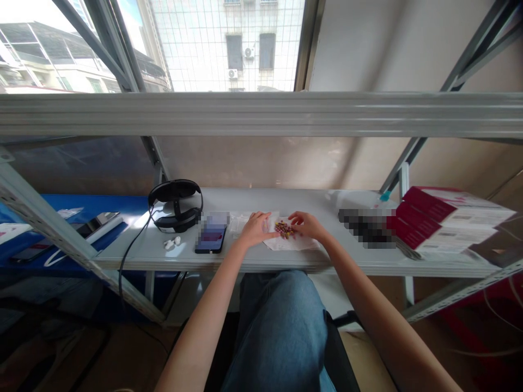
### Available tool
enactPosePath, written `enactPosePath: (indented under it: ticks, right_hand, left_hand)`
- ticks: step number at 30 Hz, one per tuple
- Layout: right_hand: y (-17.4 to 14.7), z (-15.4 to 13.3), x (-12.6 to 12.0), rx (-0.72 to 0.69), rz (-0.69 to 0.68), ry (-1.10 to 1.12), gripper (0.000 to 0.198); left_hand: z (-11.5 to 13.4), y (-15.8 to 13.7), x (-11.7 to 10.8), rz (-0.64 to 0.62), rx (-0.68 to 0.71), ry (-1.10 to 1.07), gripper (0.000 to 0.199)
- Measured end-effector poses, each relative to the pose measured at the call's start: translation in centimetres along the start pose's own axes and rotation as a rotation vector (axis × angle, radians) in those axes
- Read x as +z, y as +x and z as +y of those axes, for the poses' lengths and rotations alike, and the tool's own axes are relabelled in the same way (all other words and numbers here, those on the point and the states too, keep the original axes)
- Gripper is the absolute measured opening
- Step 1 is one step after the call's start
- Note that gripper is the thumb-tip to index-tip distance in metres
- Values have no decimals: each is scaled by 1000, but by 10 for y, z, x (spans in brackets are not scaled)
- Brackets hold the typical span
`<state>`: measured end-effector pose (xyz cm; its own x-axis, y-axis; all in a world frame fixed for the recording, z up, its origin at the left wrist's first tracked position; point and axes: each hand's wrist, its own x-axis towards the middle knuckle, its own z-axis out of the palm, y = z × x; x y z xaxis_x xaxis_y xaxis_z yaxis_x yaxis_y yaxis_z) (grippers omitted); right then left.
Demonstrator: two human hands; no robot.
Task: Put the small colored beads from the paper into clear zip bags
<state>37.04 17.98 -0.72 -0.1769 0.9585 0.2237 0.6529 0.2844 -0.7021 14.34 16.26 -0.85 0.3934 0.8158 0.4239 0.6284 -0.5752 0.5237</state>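
Observation:
A small heap of red, yellow and dark pieces (285, 230), too tiny to name, lies on a thin white sheet (300, 243) in front of me. My left hand (256, 230) is beside the heap on its left, fingers apart and the thumb reaching to the heap's edge. At the heap's right side is my right hand (305, 224), its fingers bent and drawn together towards the thumb. Whatever those fingertips hold, if anything, is too small to make out. Clear plastic wrapping (238, 224) lies left of my left hand.
A phone (211, 234), white earbuds (172, 243) and a black headset (176, 206) with a cable are to the left. On the right sit stacked red-and-white boxes (449, 218) and a blurred dark object (365, 226). A metal beam (261, 113) crosses above the shelf.

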Motion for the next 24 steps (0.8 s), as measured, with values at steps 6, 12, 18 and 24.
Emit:
enactPosePath:
  ticks: [6,12,18,24]
  right_hand:
    - [1,-10,1,-23,45,100,28]
    - [4,-20,1,-64,55,28,28]
    - [5,-5,-9,-14,66,-139,26]
    - [10,-5,-1,42,-41,-193,27]
  left_hand:
    - [0,0,1,4,9,15,70]
    - [-1,0,1,8,7,21,71]
    - [0,0,0,0,16,10,72]
    - [-2,1,2,2,15,24,71]
